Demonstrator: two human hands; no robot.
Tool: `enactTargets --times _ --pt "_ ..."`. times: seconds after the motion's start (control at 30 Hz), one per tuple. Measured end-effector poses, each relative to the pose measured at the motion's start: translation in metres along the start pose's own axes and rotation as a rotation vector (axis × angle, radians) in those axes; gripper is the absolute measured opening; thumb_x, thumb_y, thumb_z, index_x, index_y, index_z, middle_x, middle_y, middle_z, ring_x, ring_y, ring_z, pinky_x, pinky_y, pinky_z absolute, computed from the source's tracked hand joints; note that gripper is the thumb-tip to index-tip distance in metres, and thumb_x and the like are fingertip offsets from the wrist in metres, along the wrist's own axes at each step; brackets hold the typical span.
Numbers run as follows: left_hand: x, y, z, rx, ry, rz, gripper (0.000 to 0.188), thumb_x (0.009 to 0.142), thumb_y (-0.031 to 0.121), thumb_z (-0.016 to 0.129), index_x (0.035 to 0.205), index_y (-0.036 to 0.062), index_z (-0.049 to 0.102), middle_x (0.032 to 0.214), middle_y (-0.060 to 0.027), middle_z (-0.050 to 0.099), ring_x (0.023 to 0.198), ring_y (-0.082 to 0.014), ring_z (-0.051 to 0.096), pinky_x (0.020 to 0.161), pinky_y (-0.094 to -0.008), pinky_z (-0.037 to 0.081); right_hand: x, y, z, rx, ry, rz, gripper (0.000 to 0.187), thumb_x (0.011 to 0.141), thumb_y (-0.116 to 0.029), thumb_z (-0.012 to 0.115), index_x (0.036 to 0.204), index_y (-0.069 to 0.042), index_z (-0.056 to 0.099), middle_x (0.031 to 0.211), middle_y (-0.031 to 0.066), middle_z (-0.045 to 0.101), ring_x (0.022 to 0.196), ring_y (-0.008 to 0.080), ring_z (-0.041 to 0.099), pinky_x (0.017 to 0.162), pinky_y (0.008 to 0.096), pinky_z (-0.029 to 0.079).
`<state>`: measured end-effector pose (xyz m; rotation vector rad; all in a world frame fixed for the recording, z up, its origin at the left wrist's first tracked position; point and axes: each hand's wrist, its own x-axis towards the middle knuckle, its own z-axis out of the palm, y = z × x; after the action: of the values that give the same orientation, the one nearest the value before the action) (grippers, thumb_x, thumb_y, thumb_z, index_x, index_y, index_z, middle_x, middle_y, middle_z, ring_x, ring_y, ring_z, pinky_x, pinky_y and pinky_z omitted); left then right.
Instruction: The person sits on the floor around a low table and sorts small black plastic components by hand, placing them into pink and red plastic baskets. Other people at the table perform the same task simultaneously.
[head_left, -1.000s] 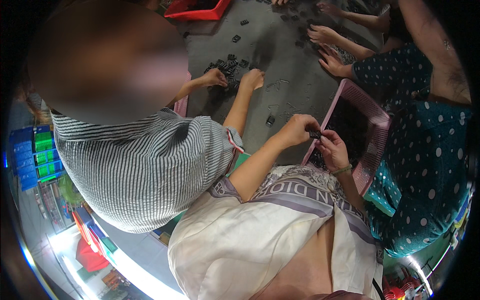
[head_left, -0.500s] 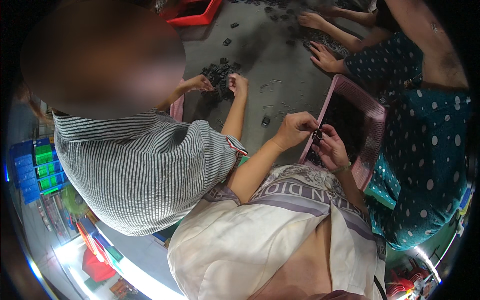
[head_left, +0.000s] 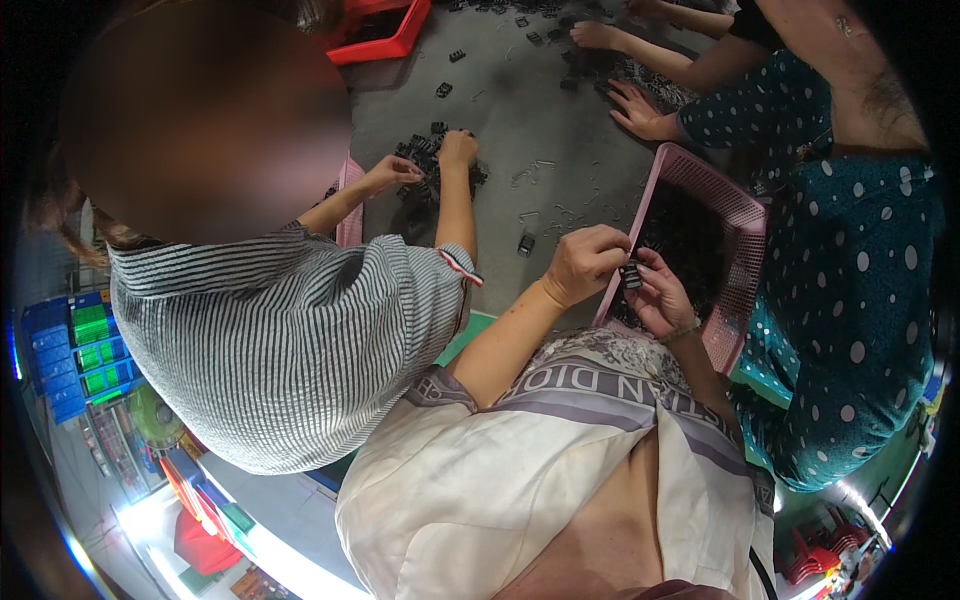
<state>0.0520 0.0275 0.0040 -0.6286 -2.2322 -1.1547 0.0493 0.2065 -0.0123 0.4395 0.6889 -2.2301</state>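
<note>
Over the near left rim of a pink mesh basket (head_left: 742, 255), both my hands meet at a small black slotted plastic part (head_left: 630, 275). My right hand (head_left: 662, 298) grips that part between thumb and fingers. Thumb and fingertips of my left hand (head_left: 588, 264) are pinched together at its upper end; whether they hold the part itself or something thinner is too small to tell. Dark small pieces (head_left: 685, 250) fill the basket's bottom. A single black part (head_left: 526, 243) lies on the grey table (head_left: 540, 110) left of my hands.
At my left, a co-worker in a striped shirt (head_left: 290, 350) handles a pile of black parts (head_left: 425, 155). Another in a dotted green garment (head_left: 850, 310) sits close at my right. Thin pale strips (head_left: 535, 175) litter the table. A red tray (head_left: 385, 40) stands far left.
The black part has turned in my fingers, so its slotted face now shows. My hands stay nearly in place. The striped-shirt co-worker's hands have shifted slightly left over the pile.
</note>
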Motion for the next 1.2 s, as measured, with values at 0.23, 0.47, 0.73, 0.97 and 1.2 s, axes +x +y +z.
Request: enactTargets --times 0.23,0.47,0.73,0.97,1.2 --pt "0.006 -0.003 -0.005 0.131 -0.172 0.093 0.013 0.058 0.007 0.060 0.067 0.0077 0.052 0.077 -0.0037 0.056 0.068 -0.0213 0.057 0.057 -0.0312 0.046 0.003 -0.001 -0.004 -0.099 0.073 -0.085 0.018 0.083 0.001 0.052 0.100 -0.006 0.051 0.090 0.0069 0.058 0.080 0.0157 0.059 0.071 0.0300 0.051" --pt "0.010 -0.009 -0.002 0.188 -0.283 0.114 0.011 0.060 0.010 0.058 0.067 0.0095 0.050 0.076 -0.0025 0.053 0.068 -0.0203 0.055 0.056 -0.0326 0.045 0.004 0.002 -0.003 -0.263 0.224 -0.084 0.015 0.081 0.002 0.053 0.095 -0.005 0.053 0.085 0.0048 0.058 0.076 0.0148 0.059 0.065 0.0294 0.051" --pt "-0.018 -0.057 0.011 0.139 -0.188 -0.438 0.016 0.063 0.004 0.062 0.077 0.0086 0.055 0.082 -0.0074 0.057 0.075 -0.0261 0.058 0.061 -0.0358 0.047 0.009 0.006 -0.043 -0.307 0.419 -0.148 0.016 0.080 0.000 0.055 0.094 -0.006 0.055 0.081 0.0038 0.058 0.072 0.0150 0.058 0.061 0.0294 0.049" --pt "-0.115 -0.096 0.011 0.420 -0.829 -0.896 0.027 0.062 0.010 0.070 0.086 0.0073 0.057 0.084 -0.0110 0.062 0.078 -0.0315 0.060 0.068 -0.0402 0.048 -0.001 -0.003 -0.089 -0.289 0.697 -0.236 0.025 0.080 -0.002 0.053 0.105 -0.005 0.053 0.080 0.0048 0.054 0.071 0.0158 0.055 0.063 0.0279 0.048" --pt "-0.148 -0.097 0.025 0.084 -0.175 -1.112 0.026 0.067 0.012 0.070 0.087 0.0074 0.054 0.084 -0.0100 0.059 0.082 -0.0280 0.058 0.074 -0.0390 0.047 -0.006 0.001 -0.094 -0.259 0.661 -0.172 0.023 0.083 -0.009 0.053 0.105 -0.005 0.051 0.086 0.0066 0.056 0.074 0.0165 0.057 0.062 0.0275 0.049"
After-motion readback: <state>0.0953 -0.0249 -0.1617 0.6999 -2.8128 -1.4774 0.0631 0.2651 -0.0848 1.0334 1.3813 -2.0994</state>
